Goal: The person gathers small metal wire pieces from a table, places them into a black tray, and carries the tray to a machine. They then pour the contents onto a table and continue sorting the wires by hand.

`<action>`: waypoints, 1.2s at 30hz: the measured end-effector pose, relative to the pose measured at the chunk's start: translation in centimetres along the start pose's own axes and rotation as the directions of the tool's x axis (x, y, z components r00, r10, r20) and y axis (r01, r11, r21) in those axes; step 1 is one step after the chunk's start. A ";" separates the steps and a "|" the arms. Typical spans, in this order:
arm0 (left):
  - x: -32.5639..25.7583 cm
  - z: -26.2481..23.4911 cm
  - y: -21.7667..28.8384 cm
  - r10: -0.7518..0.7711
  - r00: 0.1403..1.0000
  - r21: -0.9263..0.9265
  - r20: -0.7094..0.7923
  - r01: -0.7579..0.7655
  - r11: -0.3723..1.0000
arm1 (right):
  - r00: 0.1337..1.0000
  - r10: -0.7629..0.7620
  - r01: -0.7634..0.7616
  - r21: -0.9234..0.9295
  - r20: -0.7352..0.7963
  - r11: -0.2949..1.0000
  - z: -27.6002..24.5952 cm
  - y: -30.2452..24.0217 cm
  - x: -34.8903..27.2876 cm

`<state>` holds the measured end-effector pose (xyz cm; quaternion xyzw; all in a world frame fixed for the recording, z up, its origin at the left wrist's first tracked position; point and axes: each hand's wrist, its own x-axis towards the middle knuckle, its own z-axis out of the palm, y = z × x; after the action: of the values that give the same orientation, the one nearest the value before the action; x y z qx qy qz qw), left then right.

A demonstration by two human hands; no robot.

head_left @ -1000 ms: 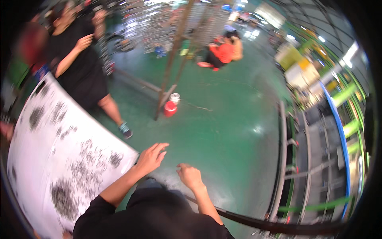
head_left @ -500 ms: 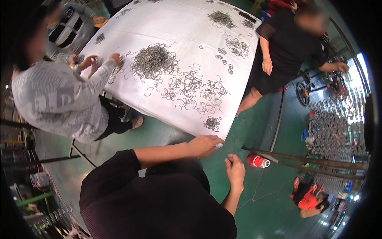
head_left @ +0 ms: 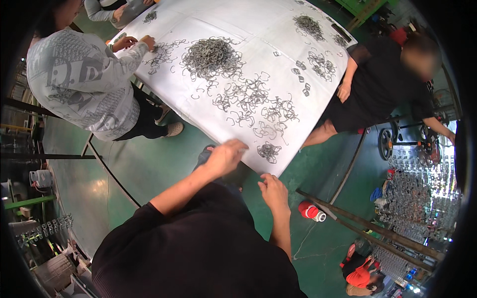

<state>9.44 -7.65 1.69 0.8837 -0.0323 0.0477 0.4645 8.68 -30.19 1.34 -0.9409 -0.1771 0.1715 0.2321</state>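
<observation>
My left hand (head_left: pixel 227 156) is at the near edge of a white-covered table (head_left: pixel 174 94). Its fingers are smeared by motion, so I cannot tell whether they hold anything. Just off the table's near corner, my right hand (head_left: pixel 273 191) is raised with its fingers loosely bent and apart, and nothing shows in it. The closest thing to both is a small dense heap of dark metal hooks (head_left: pixel 269 152) near that corner. Beyond it lie loosely scattered curved hooks (head_left: pixel 248 94), then a large heap of the same wire pieces (head_left: pixel 211 57).
A person in a patterned grey top (head_left: pixel 82 84) works at the left edge; another in black (head_left: pixel 392 79) stands at the right. Small linked bundles (head_left: pixel 300 74) lie toward the right side. A red and white bottle (head_left: pixel 311 211) is on the green floor by a metal bar (head_left: pixel 367 228).
My left hand has moved left away from the table corner. My right hand has risen up and left toward that corner. The view has shifted, and the person in black's arm has lowered.
</observation>
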 end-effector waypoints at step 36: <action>11.1 -1.1 -15.1 0.616 0.590 -0.068 0.523 -0.691 0.719 | 0.781 -0.093 0.227 0.142 -0.618 0.963 6.8 -7.4 33.4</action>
<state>21.96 1.67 -8.80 0.8192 -0.4732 -0.0182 0.3235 33.36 -7.70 -8.68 -0.8978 -0.1542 -0.1415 0.3875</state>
